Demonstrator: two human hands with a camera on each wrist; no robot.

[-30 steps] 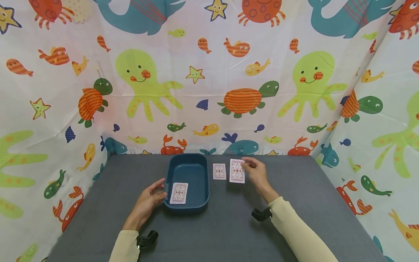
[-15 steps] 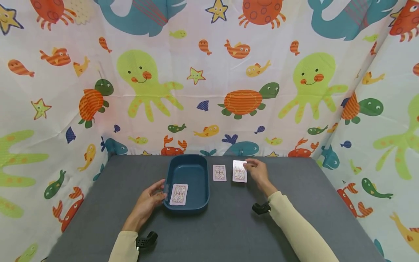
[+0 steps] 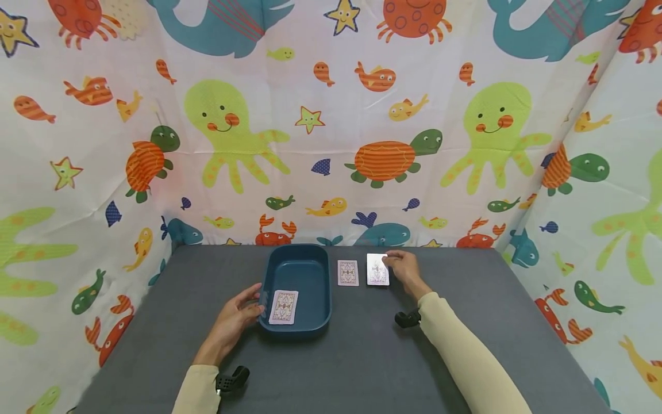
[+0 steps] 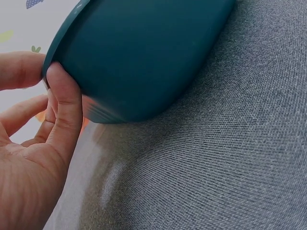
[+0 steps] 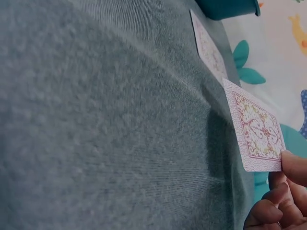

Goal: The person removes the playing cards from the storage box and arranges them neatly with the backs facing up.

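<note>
My right hand [image 3: 405, 270] pinches the right edge of a playing card [image 3: 377, 270] between thumb and fingers. In the right wrist view that held card [image 5: 258, 130] shows its red patterned back, tilted over the cloth with a shadow beneath. A second playing card [image 3: 348, 273] lies face down to its left, beside a dark blue plastic tray [image 3: 329, 307]. Inside the tray, at its near left, another face-down card [image 3: 283, 307] lies. My left hand [image 3: 233, 322] holds the tray's left wall; in the left wrist view its thumb and fingers [image 4: 65, 93] pinch the rim.
A grey cloth [image 3: 362, 362] covers the table. Behind and at both sides hangs a white curtain [image 3: 320, 155] printed with sea animals. Each wrist wears a black camera, such as the right one [image 3: 407, 319].
The held card has shifted slightly right and lowered toward the cloth, its face now catching more light. My left hand, the tray and the other cards have stayed in place.
</note>
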